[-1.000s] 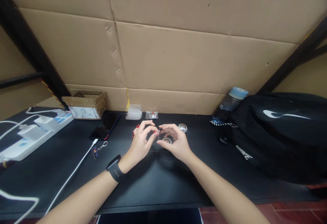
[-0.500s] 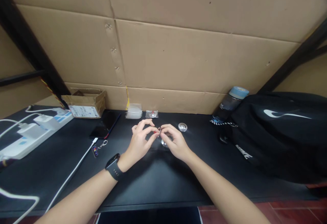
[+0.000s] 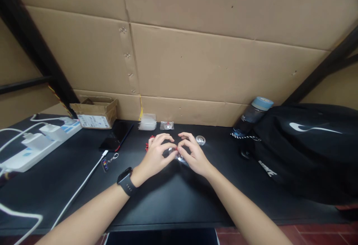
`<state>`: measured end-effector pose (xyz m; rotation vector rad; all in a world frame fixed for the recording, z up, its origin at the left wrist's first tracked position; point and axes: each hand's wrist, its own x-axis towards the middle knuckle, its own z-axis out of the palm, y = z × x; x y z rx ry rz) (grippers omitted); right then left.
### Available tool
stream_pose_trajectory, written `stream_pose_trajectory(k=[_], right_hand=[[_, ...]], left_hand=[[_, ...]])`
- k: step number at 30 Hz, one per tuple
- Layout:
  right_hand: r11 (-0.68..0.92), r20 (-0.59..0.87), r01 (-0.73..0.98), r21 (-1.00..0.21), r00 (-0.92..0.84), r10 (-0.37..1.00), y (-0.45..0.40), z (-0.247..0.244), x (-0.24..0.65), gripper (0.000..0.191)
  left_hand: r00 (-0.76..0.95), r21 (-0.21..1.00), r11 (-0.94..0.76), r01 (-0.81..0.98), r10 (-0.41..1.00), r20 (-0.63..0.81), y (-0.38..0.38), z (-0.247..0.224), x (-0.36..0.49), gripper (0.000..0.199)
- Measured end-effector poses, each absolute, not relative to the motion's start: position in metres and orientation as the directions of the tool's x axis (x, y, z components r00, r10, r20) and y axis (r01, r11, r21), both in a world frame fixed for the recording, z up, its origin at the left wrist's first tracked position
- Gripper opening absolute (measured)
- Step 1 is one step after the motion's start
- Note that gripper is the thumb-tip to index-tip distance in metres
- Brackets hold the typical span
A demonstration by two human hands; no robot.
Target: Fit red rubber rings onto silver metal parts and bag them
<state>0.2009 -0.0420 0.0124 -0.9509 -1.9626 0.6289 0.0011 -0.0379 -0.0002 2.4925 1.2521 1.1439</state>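
At the middle of the dark table, my left hand point(image 3: 158, 151) and my right hand point(image 3: 193, 154) meet fingertip to fingertip. Thumb and forefinger of each are pinched on a small red piece point(image 3: 177, 148), mostly covered by the fingers. Just beneath them lies a shiny, clear round piece point(image 3: 181, 159), partly hidden by my right hand. Red strands or small red parts point(image 3: 147, 146) show behind my left hand. A clear round case point(image 3: 200, 140) rests beyond my right hand. Farther back is a small clear packet point(image 3: 167, 125) with something red inside.
Clear plastic bags point(image 3: 147, 122) lie near the cardboard wall. On the left are a phone point(image 3: 116, 137), a keychain point(image 3: 104, 165), a white cable point(image 3: 81, 187), a power strip point(image 3: 33, 151) and a cardboard box point(image 3: 93, 114). A bottle point(image 3: 248, 116) and black backpack point(image 3: 304, 151) stand right.
The fingers of both hands have shifted, with the middle fingers now raised and spread. Red parts have come into sight behind my left hand. The view has moved slightly.
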Motion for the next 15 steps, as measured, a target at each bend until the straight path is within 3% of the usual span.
stream_pose_trajectory(k=[5,8,12,15], right_hand=[[0.571,0.369,0.463,-0.678,-0.457,0.809,-0.034,0.012,0.217,0.015],[0.582,0.235,0.598,-0.551,-0.558,0.796,-0.026,0.007,0.234,0.031],[0.609,0.196,0.63,-0.482,-0.6,0.776,-0.018,-0.002,0.243,0.009],[0.609,0.223,0.614,-0.502,-0.588,0.777,-0.014,-0.008,0.239,0.007]], left_hand=[[0.372,0.394,-0.621,0.677,0.751,0.546,-0.034,-0.002,-0.003,0.013],[0.359,0.411,-0.601,0.685,0.77,0.527,-0.032,-0.004,-0.006,0.015],[0.357,0.436,-0.589,0.681,0.786,0.505,-0.029,-0.007,-0.006,0.017],[0.357,0.452,-0.578,0.68,0.799,0.484,-0.027,-0.008,-0.006,0.016]])
